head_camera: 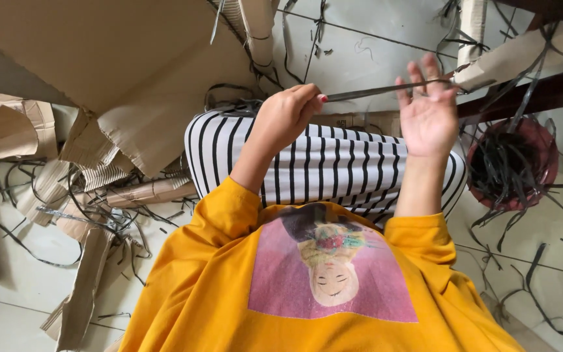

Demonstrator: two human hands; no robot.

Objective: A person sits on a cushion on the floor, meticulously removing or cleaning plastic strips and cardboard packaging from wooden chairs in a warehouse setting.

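My left hand [286, 116] is closed, pinching one end of a thin dark plastic strap [376, 90] that runs straight to the right. My right hand [428, 111] is raised with its palm toward me and fingers spread; the strap passes by its fingertips toward a piece of cardboard [522, 55] at the upper right. Both hands hover above my lap in black-and-white striped trousers [333, 166]. I wear a yellow shirt [216, 287] with a pink printed picture.
A large cardboard sheet [99, 52] leans at upper left, with torn cardboard scraps [99, 176] and loose black straps [66, 221] on the pale tiled floor. A red basket [545, 140] full of straps stands at right, under a dark wooden bar [529, 94].
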